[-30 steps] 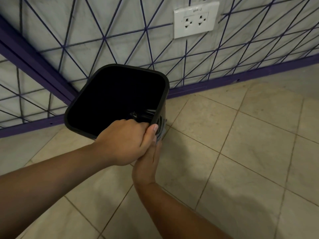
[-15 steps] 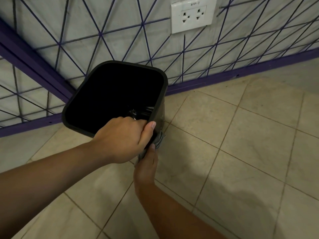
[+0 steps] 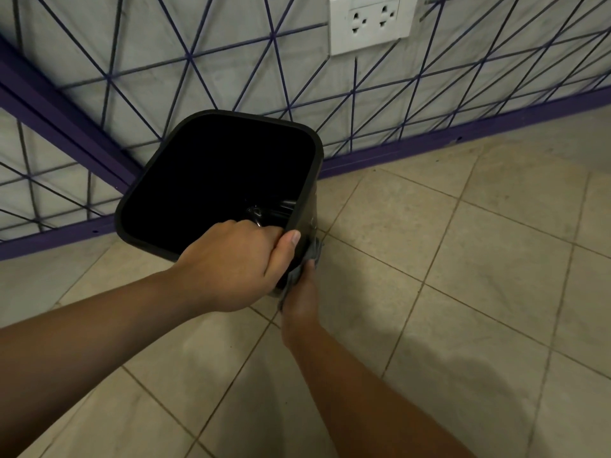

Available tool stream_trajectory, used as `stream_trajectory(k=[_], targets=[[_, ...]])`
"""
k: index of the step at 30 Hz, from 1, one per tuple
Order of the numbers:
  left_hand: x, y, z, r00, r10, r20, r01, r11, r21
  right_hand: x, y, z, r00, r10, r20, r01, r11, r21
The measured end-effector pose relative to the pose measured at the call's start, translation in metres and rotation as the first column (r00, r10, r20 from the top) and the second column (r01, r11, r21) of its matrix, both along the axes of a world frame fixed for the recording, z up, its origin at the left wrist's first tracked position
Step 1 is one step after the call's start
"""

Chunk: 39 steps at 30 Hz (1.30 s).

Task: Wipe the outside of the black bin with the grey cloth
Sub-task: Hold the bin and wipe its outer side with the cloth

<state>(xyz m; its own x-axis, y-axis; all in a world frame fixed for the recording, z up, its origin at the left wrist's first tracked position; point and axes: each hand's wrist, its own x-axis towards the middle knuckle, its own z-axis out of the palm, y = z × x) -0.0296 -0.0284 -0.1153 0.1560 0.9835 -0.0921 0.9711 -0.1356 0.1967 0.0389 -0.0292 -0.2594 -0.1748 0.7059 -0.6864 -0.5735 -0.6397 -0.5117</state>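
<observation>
Gripping black bin (image 3: 299, 206) rim w/ left hand (image 3: 231, 262), right hand (image 3: 302, 299) pressing grey cloth (image 3: 313, 251), wall socket (image 3: 369, 23) behind

dim, even indoor light; soft shadows on floor tiles (image 3: 463, 259), bin (image 3: 307, 206) interior pure black, wide-angle bending at edges.

The beige tiled floor (image 3: 479, 266) with dark grout lines meets a purple skirting board (image 3: 463, 133) along the wall.

Your left hand (image 3: 231, 262) grips the near rim of the black bin (image 3: 185, 183), tilted open toward you over the tiled floor (image 3: 463, 292). Your right hand (image 3: 302, 302) presses the grey cloth (image 3: 314, 251) against its outer side; its fingers seem hidden behind it.
</observation>
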Motion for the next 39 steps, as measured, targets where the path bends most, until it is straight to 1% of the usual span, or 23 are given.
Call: stream_trajectory(k=[1,2,6,9,13,15,17,20,22,25,26,29,31,34,36,39], targets=[[0.000,0.000,0.000,1.000,-0.001,0.005,0.001,1.000,0.000,-0.001,0.008,-0.002,0.999,-0.003,-0.032,0.000,0.997,-0.074],[0.000,0.000,0.000,1.000,-0.002,0.008,0.002,1.000,-0.001,-0.003,0.009,0.003,0.999,-0.009,-0.045,0.005,0.995,-0.096],[-0.001,0.000,0.000,1.000,-0.013,0.010,0.013,1.000,-0.014,-0.010,-0.003,0.016,0.996,-0.088,-0.003,0.088,0.995,-0.053],[0.000,-0.001,0.001,1.000,-0.017,-0.014,0.017,1.000,-0.013,-0.005,0.009,0.017,0.997,-0.059,-0.053,0.053,0.992,-0.111],[0.001,0.001,0.000,0.999,-0.021,-0.026,0.020,1.000,-0.015,-0.016,0.001,0.019,0.996,-0.083,-0.020,0.081,0.994,-0.067],[0.000,0.001,0.001,0.999,-0.032,-0.036,0.031,0.999,-0.027,-0.013,0.003,0.019,0.996,-0.067,-0.051,0.064,0.995,-0.071],[0.000,0.000,0.002,0.998,-0.038,-0.041,0.037,0.999,-0.021,-0.009,0.009,0.020,0.997,-0.055,-0.059,0.049,0.993,-0.107],[0.001,0.000,0.002,0.999,-0.034,-0.042,0.033,0.999,-0.007,-0.013,0.006,0.021,0.995,-0.074,-0.068,0.070,0.995,-0.065],[0.000,0.001,0.001,0.998,-0.038,-0.042,0.038,0.999,-0.016,-0.011,0.007,0.016,0.995,-0.070,-0.074,0.063,0.994,-0.092],[0.000,-0.001,0.003,0.999,-0.043,-0.034,0.042,0.999,-0.021,-0.003,0.015,0.020,0.992,-0.035,-0.125,0.019,0.991,-0.129],[0.000,0.000,0.003,0.998,-0.044,-0.033,0.044,0.999,-0.017,-0.004,0.017,0.022,0.991,-0.041,-0.130,0.024,0.991,-0.129],[-0.001,0.001,0.002,0.999,-0.040,-0.013,0.039,0.999,-0.035,-0.014,0.010,0.022,0.994,-0.081,-0.073,0.075,0.994,-0.082],[-0.002,0.002,0.002,0.999,-0.043,-0.010,0.042,0.998,-0.043,-0.011,0.006,0.023,0.998,-0.054,-0.041,0.052,0.997,-0.055],[-0.001,0.001,0.002,0.999,-0.043,-0.010,0.043,0.999,-0.028,-0.002,0.014,0.021,0.998,0.012,-0.058,-0.018,0.995,-0.098],[-0.001,0.001,0.002,0.999,-0.043,-0.016,0.042,0.999,-0.026,-0.006,0.014,0.023,0.997,0.006,-0.075,-0.013,0.996,-0.086],[-0.001,0.001,0.001,0.999,-0.045,-0.018,0.045,0.999,-0.031,-0.009,0.006,0.023,0.999,-0.008,-0.051,0.007,1.000,-0.021]])
